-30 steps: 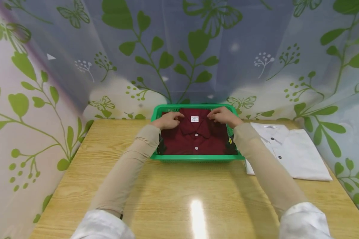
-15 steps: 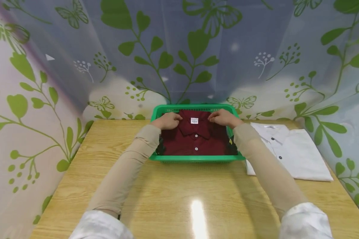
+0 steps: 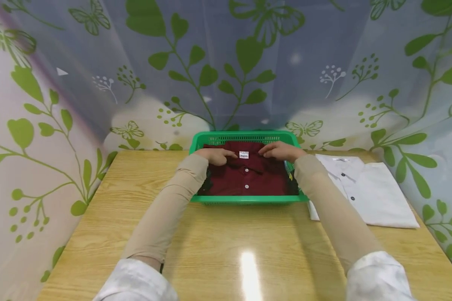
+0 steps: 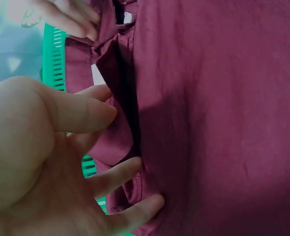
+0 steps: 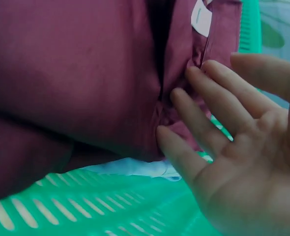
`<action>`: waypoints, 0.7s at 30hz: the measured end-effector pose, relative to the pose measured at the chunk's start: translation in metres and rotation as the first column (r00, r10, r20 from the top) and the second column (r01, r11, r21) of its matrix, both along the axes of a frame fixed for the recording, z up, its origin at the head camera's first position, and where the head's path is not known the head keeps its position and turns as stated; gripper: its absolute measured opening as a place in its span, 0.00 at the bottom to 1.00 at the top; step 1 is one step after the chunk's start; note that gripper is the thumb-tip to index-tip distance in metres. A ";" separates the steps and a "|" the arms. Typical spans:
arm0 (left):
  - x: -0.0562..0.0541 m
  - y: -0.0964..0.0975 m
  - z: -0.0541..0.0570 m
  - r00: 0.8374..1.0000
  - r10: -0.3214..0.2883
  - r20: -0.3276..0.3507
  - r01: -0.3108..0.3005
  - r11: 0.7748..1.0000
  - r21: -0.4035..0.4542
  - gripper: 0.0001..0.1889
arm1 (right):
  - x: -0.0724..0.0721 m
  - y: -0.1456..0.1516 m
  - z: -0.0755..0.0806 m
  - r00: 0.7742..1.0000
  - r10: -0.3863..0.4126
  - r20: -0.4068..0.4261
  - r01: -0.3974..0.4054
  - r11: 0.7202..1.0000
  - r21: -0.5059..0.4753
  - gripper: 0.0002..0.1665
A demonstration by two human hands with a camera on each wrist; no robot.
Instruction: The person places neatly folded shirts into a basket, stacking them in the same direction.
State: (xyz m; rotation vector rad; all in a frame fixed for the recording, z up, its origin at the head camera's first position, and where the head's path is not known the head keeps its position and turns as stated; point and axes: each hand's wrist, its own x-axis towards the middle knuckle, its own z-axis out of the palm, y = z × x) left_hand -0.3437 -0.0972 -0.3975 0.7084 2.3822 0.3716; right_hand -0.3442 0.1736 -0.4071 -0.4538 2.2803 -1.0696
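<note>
A folded maroon shirt [image 3: 229, 182] lies in a green plastic basket [image 3: 248, 199], collar toward the back and white buttons down the front. My left hand [image 3: 217, 156] is at the left side of the collar, its index finger reaching toward the white neck label [image 3: 244, 154]. In the left wrist view, the thumb and fingers [image 4: 128, 177] touch the collar and the cloth below it. My right hand [image 3: 281, 151] is over the collar's right side. Its nearly straight fingers [image 5: 218, 96] touch the collar edge in the right wrist view.
To the right of the basket, a folded white shirt [image 3: 376, 196] with dark buttons lies on the wooden table [image 3: 211, 246]. Behind the table hangs a leaf-patterned curtain [image 3: 226, 62]. Something pale blue [image 5: 135, 168] shows beneath the maroon shirt.
My left hand has shifted right and slightly nearer, toward the label. My right hand has come slightly nearer too. The collar and label have settled a little toward me.
</note>
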 end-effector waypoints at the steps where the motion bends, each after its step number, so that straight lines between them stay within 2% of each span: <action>1: 0.000 0.000 0.000 1.000 -0.002 0.016 0.002 1.000 -0.006 0.38 | 0.000 0.001 -0.001 1.000 -0.001 0.029 0.002 1.000 -0.009 0.26; 5: 0.004 0.002 0.001 0.998 -0.004 0.057 0.005 1.000 -0.018 0.38 | 0.001 0.003 -0.003 0.997 -0.004 0.075 0.005 1.000 -0.022 0.27; 11: 0.009 0.002 0.002 0.997 0.004 0.073 -0.002 0.999 -0.034 0.37 | 0.001 -0.003 -0.001 0.999 -0.009 0.041 0.008 1.000 0.012 0.27; 17: 0.011 0.000 0.006 0.999 0.024 0.032 -0.025 0.999 0.028 0.37 | 0.005 -0.006 0.012 1.000 -0.002 -0.002 0.002 0.999 0.034 0.28; 21: 0.013 0.001 0.012 0.999 0.043 0.008 -0.043 0.996 0.077 0.30 | 0.010 -0.007 0.022 0.999 -0.014 -0.045 0.015 1.000 0.020 0.28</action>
